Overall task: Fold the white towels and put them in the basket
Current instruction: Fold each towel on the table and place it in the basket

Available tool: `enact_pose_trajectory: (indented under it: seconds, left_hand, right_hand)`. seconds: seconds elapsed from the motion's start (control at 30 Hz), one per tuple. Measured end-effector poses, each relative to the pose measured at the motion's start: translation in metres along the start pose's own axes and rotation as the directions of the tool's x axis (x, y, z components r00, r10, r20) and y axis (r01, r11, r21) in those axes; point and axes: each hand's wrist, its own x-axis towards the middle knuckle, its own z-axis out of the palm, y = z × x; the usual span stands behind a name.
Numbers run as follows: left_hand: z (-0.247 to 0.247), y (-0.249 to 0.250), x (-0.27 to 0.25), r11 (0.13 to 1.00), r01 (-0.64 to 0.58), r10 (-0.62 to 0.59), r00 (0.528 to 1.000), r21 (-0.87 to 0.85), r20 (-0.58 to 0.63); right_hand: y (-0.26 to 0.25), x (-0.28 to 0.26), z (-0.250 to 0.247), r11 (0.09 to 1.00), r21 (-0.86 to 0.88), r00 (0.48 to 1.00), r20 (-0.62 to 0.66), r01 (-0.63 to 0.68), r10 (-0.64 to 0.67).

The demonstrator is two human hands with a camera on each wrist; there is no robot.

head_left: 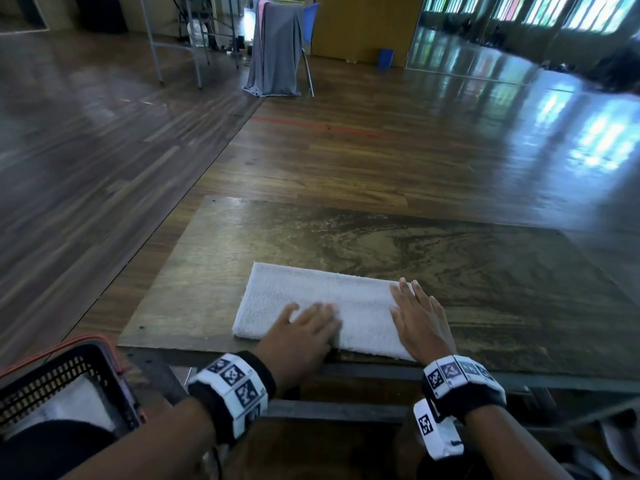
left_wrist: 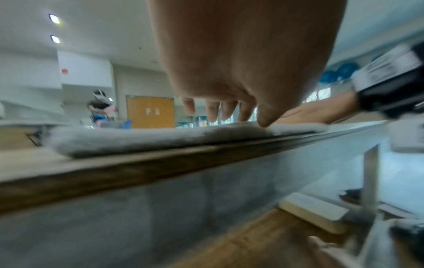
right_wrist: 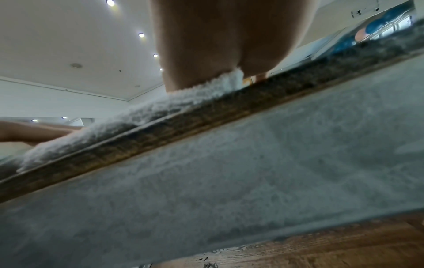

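A white towel (head_left: 311, 303), folded into a long strip, lies along the near edge of the wooden table (head_left: 450, 258). My left hand (head_left: 304, 327) lies flat on its middle with fingers spread. My right hand (head_left: 419, 317) presses flat on the towel's right end, its fingers partly over the table. The left wrist view shows the left hand (left_wrist: 229, 108) hovering just over the towel (left_wrist: 137, 139), thumb tip touching it. In the right wrist view the palm of the right hand (right_wrist: 218, 54) sits on the towel (right_wrist: 137, 112). A black basket (head_left: 69, 375) with white cloth inside stands at lower left.
A chair draped with grey cloth (head_left: 277, 46) stands far back on the wooden floor. A folding table's legs (head_left: 173, 46) are at the back left. In the left wrist view another person (left_wrist: 101, 107) stands far off by an orange door (left_wrist: 151, 112).
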Motion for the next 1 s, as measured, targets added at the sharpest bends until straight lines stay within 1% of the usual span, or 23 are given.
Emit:
enact_pose_trajectory:
  seconds: [0.03,0.1,0.17,0.27,0.33,0.4,0.47,0.53,0.6,0.63,0.67,0.7,0.73,0.8,0.83,0.87,0.9,0.97,1.0]
  left_hand:
    - [0.004,0.011,-0.001,0.999,-0.037,0.038,0.999,-0.024,0.032]
    - [0.011,0.023,-0.003,0.997,-0.081,0.081,0.996,-0.015,0.042]
    - [0.009,0.021,-0.005,0.998,-0.054,0.055,0.997,-0.015,0.048]
    - [0.008,0.0,-0.003,0.999,0.02,-0.022,0.997,0.03,0.068]
    - [0.007,-0.017,-0.001,0.996,0.085,-0.086,0.993,0.021,0.079]
    - [0.006,-0.034,0.001,0.983,0.184,-0.184,0.98,0.007,0.081]
    - [0.008,-0.051,0.003,0.95,0.312,-0.313,0.946,0.028,0.08]
    - [0.011,-0.065,0.003,0.905,0.425,-0.426,0.901,0.037,0.081]
    - [0.013,-0.069,0.001,0.871,0.491,-0.49,0.869,0.012,0.074]
    - [0.014,-0.066,0.0,0.864,0.504,-0.503,0.862,0.01,0.059]
    - [0.014,-0.062,0.0,0.868,0.496,-0.496,0.867,0.024,0.043]
    - [0.015,-0.055,-0.002,0.888,0.458,-0.46,0.888,0.047,0.033]
    - [0.016,-0.047,-0.004,0.92,0.388,-0.39,0.921,0.053,0.026]
    - [0.018,-0.027,-0.01,0.984,0.175,-0.175,0.984,0.026,0.012]
    - [0.019,-0.016,-0.013,0.998,0.06,-0.06,0.998,0.022,-0.007]
    - [0.02,-0.006,-0.016,0.998,-0.044,0.046,0.998,0.051,-0.047]
    - [0.021,0.003,-0.018,0.989,-0.113,0.122,0.989,0.094,-0.089]
    - [0.025,0.015,-0.018,0.976,-0.173,0.194,0.967,0.134,-0.163]
    - [0.025,0.019,-0.016,0.975,-0.185,0.206,0.96,0.123,-0.189]
  right_hand:
    - [0.0,0.0,0.0,1.0,0.023,1.0,0.009,0.0,0.0]
    - [0.0,0.0,-0.002,0.998,0.061,0.999,0.032,-0.003,0.001]
    - [0.0,-0.002,-0.005,0.997,0.074,0.998,0.054,-0.01,0.006]
    - [-0.003,-0.005,-0.01,0.997,0.071,0.996,0.091,-0.005,-0.002]
    - [-0.006,-0.006,-0.014,0.997,0.07,0.992,0.122,0.013,-0.021]
    - [-0.012,-0.007,-0.018,0.996,0.073,0.99,0.131,0.045,-0.055]
    - [-0.018,-0.01,-0.021,0.99,0.104,0.986,0.127,0.094,-0.107]
    - [-0.022,-0.012,-0.023,0.981,0.141,0.981,0.121,0.135,-0.153]
    - [-0.021,-0.013,-0.025,0.979,0.139,0.981,0.108,0.146,-0.161]
    - [-0.019,-0.013,-0.027,0.981,0.129,0.983,0.098,0.143,-0.156]
    - [-0.017,-0.012,-0.028,0.983,0.12,0.985,0.086,0.137,-0.148]
    - [-0.014,-0.012,-0.029,0.985,0.116,0.988,0.072,0.128,-0.137]
    - [-0.013,-0.012,-0.03,0.986,0.118,0.99,0.055,0.12,-0.128]
    - [-0.012,-0.01,-0.029,0.985,0.137,0.994,0.028,0.105,-0.109]
    - [-0.013,-0.009,-0.029,0.986,0.144,0.995,0.022,0.089,-0.093]
    - [-0.014,-0.008,-0.028,0.987,0.145,0.997,0.021,0.069,-0.073]
    - [-0.015,-0.007,-0.027,0.989,0.139,0.999,0.025,0.045,-0.049]
    - [-0.017,-0.006,-0.024,0.994,0.113,0.999,0.045,0.001,-0.006]
    - [-0.018,-0.005,-0.023,0.995,0.1,0.999,0.049,-0.012,0.007]
